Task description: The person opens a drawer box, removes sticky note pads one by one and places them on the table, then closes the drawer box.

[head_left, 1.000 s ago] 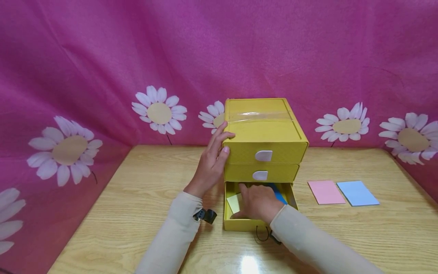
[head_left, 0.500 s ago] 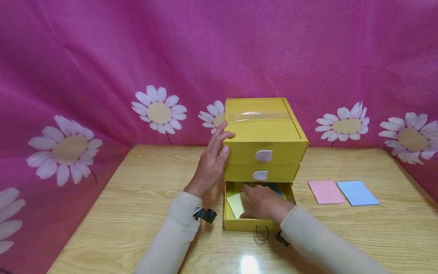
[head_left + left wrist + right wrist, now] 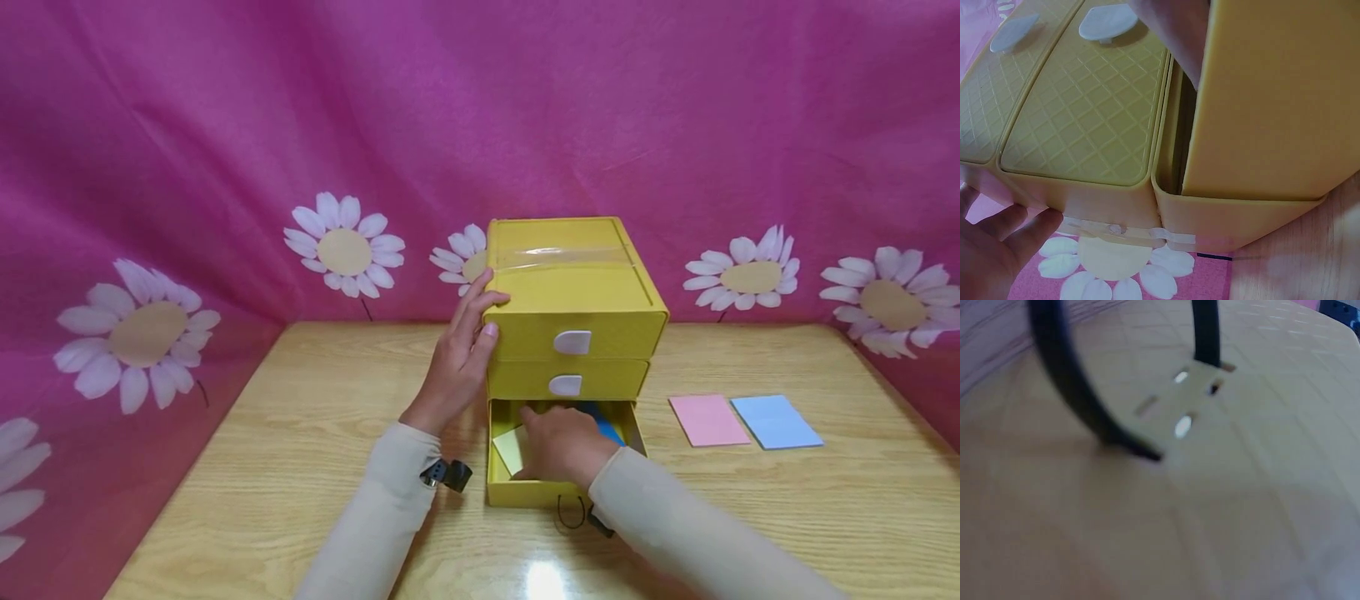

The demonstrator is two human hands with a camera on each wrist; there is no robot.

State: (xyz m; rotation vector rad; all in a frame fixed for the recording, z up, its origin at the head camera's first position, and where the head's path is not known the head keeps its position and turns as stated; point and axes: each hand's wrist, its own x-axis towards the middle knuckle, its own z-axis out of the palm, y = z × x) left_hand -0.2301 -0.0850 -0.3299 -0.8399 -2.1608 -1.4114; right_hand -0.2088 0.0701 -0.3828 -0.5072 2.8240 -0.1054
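Observation:
A yellow drawer unit stands on the table with its bottom drawer pulled out. My left hand rests along the unit's left side, fingers extended and tips at the top edge. Inside the drawer, my right hand reaches over a pale yellow sticky note pad, thumb and forefinger spread apart; its other fingertips are hidden. Something flat and blue lies behind that hand. In the right wrist view, a black loop handle juts from the drawer front, close to the camera.
Right of the unit, a pink sticky note pad and a light blue one lie side by side on the wooden table. White tabs mark the two upper drawers. A magenta flowered cloth hangs behind.
My right hand slid to the right inside the drawer, baring more of the pale yellow pad, then came back left. My left hand has kept its place. The head view has shifted slightly.

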